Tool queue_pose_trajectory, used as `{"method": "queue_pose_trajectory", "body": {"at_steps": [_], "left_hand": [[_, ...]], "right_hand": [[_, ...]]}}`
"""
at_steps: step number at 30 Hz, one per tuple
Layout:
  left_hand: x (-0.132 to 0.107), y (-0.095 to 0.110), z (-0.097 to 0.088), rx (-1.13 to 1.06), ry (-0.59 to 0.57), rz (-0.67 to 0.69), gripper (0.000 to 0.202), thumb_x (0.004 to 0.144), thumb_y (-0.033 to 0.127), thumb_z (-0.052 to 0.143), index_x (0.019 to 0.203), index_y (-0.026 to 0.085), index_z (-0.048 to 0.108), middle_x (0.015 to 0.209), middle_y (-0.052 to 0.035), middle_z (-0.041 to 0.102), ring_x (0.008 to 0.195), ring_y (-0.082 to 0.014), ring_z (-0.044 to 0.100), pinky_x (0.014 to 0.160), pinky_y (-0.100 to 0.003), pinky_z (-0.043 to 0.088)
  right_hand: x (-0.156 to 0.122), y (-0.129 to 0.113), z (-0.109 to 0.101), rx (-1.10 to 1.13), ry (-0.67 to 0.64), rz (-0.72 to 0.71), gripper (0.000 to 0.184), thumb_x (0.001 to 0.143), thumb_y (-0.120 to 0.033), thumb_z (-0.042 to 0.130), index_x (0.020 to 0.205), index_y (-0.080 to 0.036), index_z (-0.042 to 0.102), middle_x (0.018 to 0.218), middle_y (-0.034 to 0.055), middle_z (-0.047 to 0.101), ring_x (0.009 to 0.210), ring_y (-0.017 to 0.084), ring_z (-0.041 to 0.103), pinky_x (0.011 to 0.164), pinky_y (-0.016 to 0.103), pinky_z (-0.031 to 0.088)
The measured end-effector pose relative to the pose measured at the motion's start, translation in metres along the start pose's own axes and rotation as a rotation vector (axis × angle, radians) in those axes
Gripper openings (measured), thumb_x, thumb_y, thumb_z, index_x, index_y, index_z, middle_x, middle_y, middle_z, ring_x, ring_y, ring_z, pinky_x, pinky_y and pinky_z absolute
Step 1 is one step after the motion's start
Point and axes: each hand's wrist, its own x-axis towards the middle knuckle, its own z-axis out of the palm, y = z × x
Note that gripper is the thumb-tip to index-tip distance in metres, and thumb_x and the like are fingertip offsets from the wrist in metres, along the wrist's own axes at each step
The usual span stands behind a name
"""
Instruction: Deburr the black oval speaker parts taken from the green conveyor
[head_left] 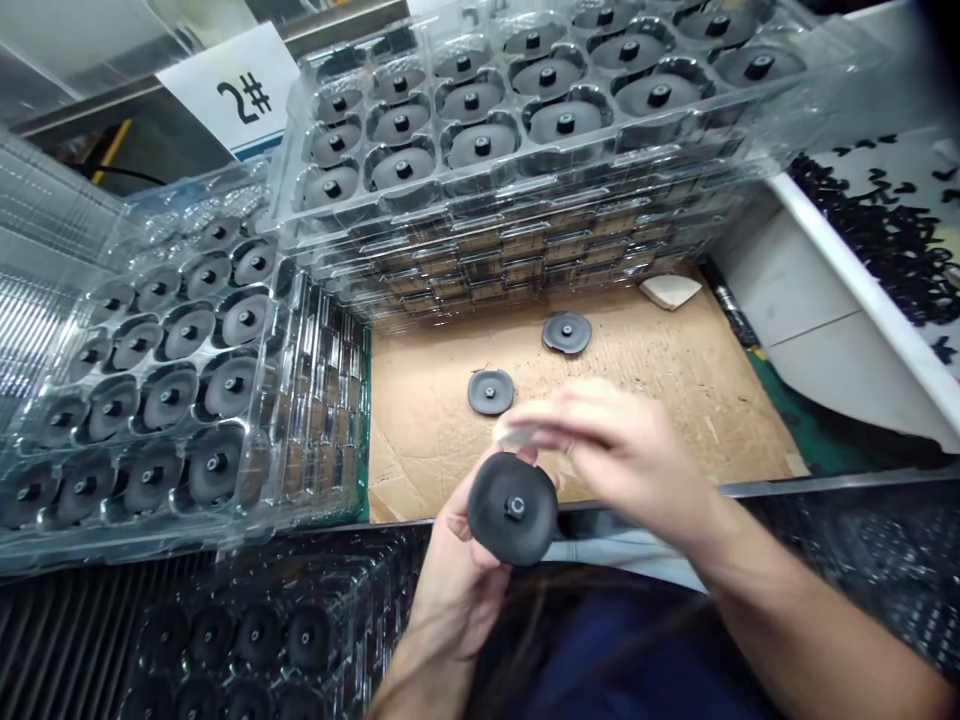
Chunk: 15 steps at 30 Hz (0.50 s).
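My left hand (466, 545) comes up from below, palm turned in, its fingers clamped around the edge and underside of a black disc (495, 525), hub side facing up at me. My right hand (626, 440) reaches in from the right, forearm angled across, wrist bent, back of the hand up; its fingers are together on a pale flat piece (517, 435), right at the disc's far edge. That hand is blurred, so can't tell if the piece touches the disc. Just beyond my right fingertips sits a near loose disc (490, 405); a far loose disc (567, 345) lies farther out, both hub up on the cardboard (420, 460). A pale wedge (670, 291) is past my right fingers, out toward the right. Far side is walled off by a clear tray stack (480, 240), its top filled with discs. Left of my fingers, another loaded stack (300, 420) blocks that side; a dark tray (349, 610) sits low left, nearer me. Far right of my right fingers: white bin (862, 295) with small black parts (892, 230). Sign "2#" (251, 90) is beyond, upper left.
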Motion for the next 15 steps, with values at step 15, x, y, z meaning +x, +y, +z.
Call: {"method": "queue_pose_trajectory", "body": {"at_steps": [15], "left_hand": [[0.002,0.003,0.010,-0.039,-0.066,-0.038,0.047,0.061,0.035,0.080,0.105,0.021,0.067,0.105,-0.0052,0.071,0.100,-0.0211,0.064,0.090,-0.027,0.050]], "right_hand": [[-0.019,-0.018,0.003,-0.036,0.246,0.122,0.023,0.090,-0.020,0.050,0.107,-0.018,0.065,0.100,0.0064,0.070,0.085,0.017,0.064,0.070,0.029,0.051]]}}
